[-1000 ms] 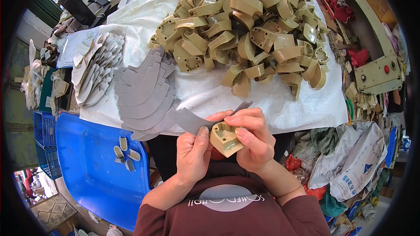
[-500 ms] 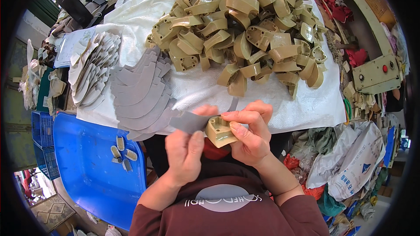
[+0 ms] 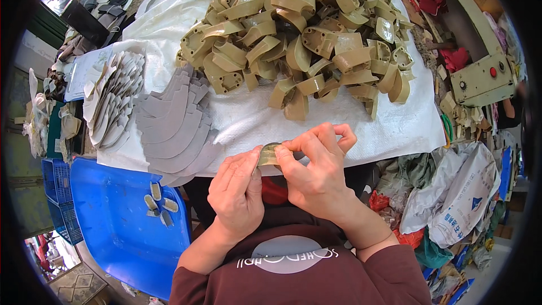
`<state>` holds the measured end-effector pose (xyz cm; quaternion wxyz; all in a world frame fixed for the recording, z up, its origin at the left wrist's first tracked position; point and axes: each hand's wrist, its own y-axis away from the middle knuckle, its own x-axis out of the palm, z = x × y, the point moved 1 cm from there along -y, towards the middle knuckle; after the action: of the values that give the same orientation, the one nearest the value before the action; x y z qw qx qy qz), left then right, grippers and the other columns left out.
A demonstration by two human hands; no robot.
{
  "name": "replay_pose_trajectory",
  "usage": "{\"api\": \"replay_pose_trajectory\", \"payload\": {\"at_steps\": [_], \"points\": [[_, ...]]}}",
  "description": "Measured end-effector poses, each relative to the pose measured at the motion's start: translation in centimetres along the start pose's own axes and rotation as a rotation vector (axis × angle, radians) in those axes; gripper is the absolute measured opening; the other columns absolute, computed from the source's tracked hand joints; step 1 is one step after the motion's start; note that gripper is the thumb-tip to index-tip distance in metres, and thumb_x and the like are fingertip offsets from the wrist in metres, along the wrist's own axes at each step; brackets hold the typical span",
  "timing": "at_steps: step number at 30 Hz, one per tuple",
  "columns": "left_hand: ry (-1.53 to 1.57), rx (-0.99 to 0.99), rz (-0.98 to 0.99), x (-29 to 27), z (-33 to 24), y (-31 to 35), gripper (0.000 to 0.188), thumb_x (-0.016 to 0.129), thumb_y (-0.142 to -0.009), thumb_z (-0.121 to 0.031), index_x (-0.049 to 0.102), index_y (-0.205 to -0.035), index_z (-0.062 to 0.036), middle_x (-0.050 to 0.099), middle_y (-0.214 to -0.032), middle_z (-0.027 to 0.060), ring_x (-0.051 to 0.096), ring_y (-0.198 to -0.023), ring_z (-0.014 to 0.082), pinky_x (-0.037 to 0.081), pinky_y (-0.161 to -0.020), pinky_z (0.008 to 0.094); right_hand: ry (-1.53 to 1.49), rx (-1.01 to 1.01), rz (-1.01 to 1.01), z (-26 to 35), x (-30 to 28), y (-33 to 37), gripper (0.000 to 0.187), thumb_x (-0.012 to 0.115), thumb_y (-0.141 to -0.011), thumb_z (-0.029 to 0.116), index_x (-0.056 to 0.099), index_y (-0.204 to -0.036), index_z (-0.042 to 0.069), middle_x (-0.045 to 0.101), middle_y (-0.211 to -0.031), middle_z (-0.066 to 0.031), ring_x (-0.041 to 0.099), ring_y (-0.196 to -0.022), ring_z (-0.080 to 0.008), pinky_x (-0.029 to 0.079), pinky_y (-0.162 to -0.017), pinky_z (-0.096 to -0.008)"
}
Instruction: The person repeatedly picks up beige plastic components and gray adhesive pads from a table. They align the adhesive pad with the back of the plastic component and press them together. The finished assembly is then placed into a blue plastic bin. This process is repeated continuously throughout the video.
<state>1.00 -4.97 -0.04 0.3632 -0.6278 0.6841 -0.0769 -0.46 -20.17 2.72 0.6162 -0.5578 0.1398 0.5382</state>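
Observation:
A tan, glossy plastic shoe heel (image 3: 268,157) is held between my two hands, in front of my chest. My left hand (image 3: 234,189) is closed, its straight fingers and thumb pressed against the heel's left side. My right hand (image 3: 319,175) pinches the other end with thumb and forefinger. The grey sheet piece is mostly hidden by my fingers and the heel. Ahead lies a big heap of similar tan heels (image 3: 296,1). To its left, thin grey curved pieces (image 3: 172,127) are fanned out in overlapping layers.
A white woven sheet (image 3: 237,114) covers the table. Paler cut pieces (image 3: 116,99) are stacked at the left. Several grey-covered heels (image 3: 156,191) lie in a blue tub (image 3: 121,248), lower left. Plastic bags (image 3: 466,197) and a machine's control box (image 3: 484,82) are at the right.
The grey piece, earlier stretched out left of the heel, is now mostly out of sight. My left hand has closed in against the heel, and the heel has turned in my fingers.

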Motion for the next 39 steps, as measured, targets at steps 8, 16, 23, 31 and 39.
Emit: {"api": "replay_pose_trajectory", "payload": {"at_steps": [8,16,23,31,39], "points": [[0.285,-0.126,-0.018,0.4,1.1,-0.2,0.031,0.071,-0.074,0.001,0.067,-0.104,-0.0044,0.064,-0.085,0.0078,0.060,-0.079,0.0237,0.049,-0.069,0.0308,-0.353,-0.024,-0.036,-2.3,0.9,0.4,0.036,0.071,-0.064,0.004,0.059,-0.099,0.010,0.055,-0.083,-0.0011,0.049,-0.079,-0.0221,0.028,-0.079,-0.0414],[0.192,0.072,0.041,-0.3,1.0,-1.3,0.013,0.073,-0.072,-0.003,0.062,-0.078,-0.0027,0.049,-0.061,0.0039,0.041,-0.057,0.0190,0.035,-0.052,0.0294,-0.560,-0.014,0.188,-1.3,0.3,0.0,0.031,0.073,-0.065,0.005,0.060,-0.093,0.006,0.053,-0.080,-0.0035,0.049,-0.078,-0.0225,0.029,-0.078,-0.0394],[0.218,0.145,-0.141,0.1,-0.1,-0.8,0.020,0.078,-0.061,0.000,0.064,-0.075,-0.0046,0.053,-0.068,0.0013,0.047,-0.067,0.0196,0.039,-0.059,0.0295,-0.465,-0.139,0.041,-1.5,0.2,0.1,0.032,0.073,-0.064,0.005,0.062,-0.094,0.007,0.058,-0.088,-0.0007,0.050,-0.081,-0.0199,0.029,-0.079,-0.0397],[0.038,0.196,-0.144,-2.4,2.4,-0.5,0.032,0.075,-0.054,0.005,0.067,-0.080,-0.0099,0.052,-0.074,0.0005,0.049,-0.071,0.0207,0.040,-0.062,0.0298,-0.407,-0.072,-0.018,0.8,-1.3,-0.7,0.033,0.072,-0.076,0.028,0.061,-0.099,0.007,0.061,-0.104,-0.0107,0.054,-0.085,-0.0285,0.038,-0.085,-0.0418],[0.322,0.172,-0.050,-1.4,-0.2,-0.6,0.033,0.075,-0.062,0.003,0.059,-0.087,-0.0116,0.056,-0.088,0.0065,0.058,-0.089,0.0285,0.045,-0.077,0.0392,-1.647,0.862,0.009,-0.3,1.9,3.4,0.026,0.047,-0.099,0.022,0.048,-0.113,-0.001,0.061,-0.109,-0.0154,0.060,-0.099,-0.0203,0.049,-0.088,-0.0365]]}}
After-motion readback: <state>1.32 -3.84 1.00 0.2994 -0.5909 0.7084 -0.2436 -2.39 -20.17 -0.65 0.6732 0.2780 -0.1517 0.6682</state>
